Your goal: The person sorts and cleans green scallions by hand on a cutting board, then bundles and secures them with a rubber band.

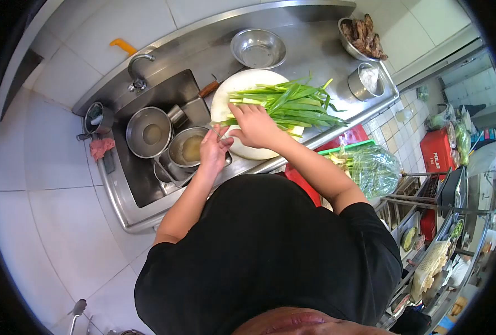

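A bunch of green onions (301,100) lies across a round white cutting board (242,81), white ends to the left, leaves reaching past the right edge. My right hand (254,127) rests over the lower part of the bunch, its fingers stretched toward the white ends and thumb apart. At the board's left edge is my left hand (214,146), fingers bent together around something small that I cannot make out. A brown wooden handle (208,89), perhaps a knife's, sticks out beside the board; the rest of that tool is hidden.
Metal pots (149,132) sit in the sink (129,187) under a faucet (138,84). Behind the board is a steel bowl (258,48). To the right are a bowl of brown pieces (365,39) and a metal container (366,82). Bagged greens (370,170) stand below the counter.
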The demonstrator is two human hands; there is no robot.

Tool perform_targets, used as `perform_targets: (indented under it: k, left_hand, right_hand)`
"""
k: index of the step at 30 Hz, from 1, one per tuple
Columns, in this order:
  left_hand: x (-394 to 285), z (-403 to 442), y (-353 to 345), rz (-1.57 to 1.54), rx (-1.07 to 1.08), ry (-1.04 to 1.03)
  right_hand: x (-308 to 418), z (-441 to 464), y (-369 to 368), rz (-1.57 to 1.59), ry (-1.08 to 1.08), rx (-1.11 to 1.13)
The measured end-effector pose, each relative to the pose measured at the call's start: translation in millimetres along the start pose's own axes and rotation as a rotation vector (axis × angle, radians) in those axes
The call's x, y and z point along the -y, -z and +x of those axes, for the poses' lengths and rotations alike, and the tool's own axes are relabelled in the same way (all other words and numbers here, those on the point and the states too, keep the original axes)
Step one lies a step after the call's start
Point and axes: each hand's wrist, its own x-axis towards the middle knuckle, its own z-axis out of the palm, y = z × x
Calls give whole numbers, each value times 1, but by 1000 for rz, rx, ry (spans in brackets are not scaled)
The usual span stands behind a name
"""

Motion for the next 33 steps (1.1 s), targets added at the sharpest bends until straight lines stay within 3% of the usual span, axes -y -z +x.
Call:
perform_targets:
  k: [2,3,5,7,10,11,12,13,16,18,19,21,22,25,27,29,31,33]
  left_hand:
    - [0,-2,-2,95,2,77]
    - [0,-1,-3,94,5,76]
    - [0,0,-5,395,132,161]
    - [5,12,7,445,160,122]
    - [7,19,10,589,124,-146]
    - [6,24,9,595,129,-147]
    - [4,28,8,761,153,-312]
    - [-2,27,2,925,177,-481]
    - [-19,23,-18,1180,184,-626]
    - [-19,28,-29,1373,212,-699]
    - [-14,33,-32,1372,207,-697]
    - [-4,39,-42,1542,269,-930]
    - [-4,39,-48,1559,328,-849]
    - [4,41,-53,1510,369,-860]
    - [8,40,-47,1488,376,-861]
    - [10,41,-36,1455,348,-825]
    - [3,35,-30,1477,310,-712]
    - [-8,30,-26,1496,273,-611]
  right_hand:
    - [-19,-14,-6,90,-161,413]
    - [-32,-20,-10,88,-161,411]
    - [-58,-25,-14,80,-118,191]
    - [-80,-12,0,-28,-145,-6]
    - [-122,-2,0,-35,-145,-41]
    - [-131,-3,-1,-34,-136,-21]
    - [-137,-5,1,-52,-126,144]
    - [-147,-8,-9,-50,-127,135]
    - [-168,3,-24,32,-183,-15]
    - [-181,13,-26,-229,-467,29]
    - [-182,16,-25,-228,-464,32]
    - [-181,24,-23,-259,-573,303]
    - [-180,28,-22,-260,-572,296]
    - [-177,41,-17,-109,-603,292]
    - [-173,42,-17,84,-400,62]
    - [-170,38,-16,117,-325,123]
    - [-164,26,-14,-4,-152,411]
    - [-153,10,-9,-8,-161,516]
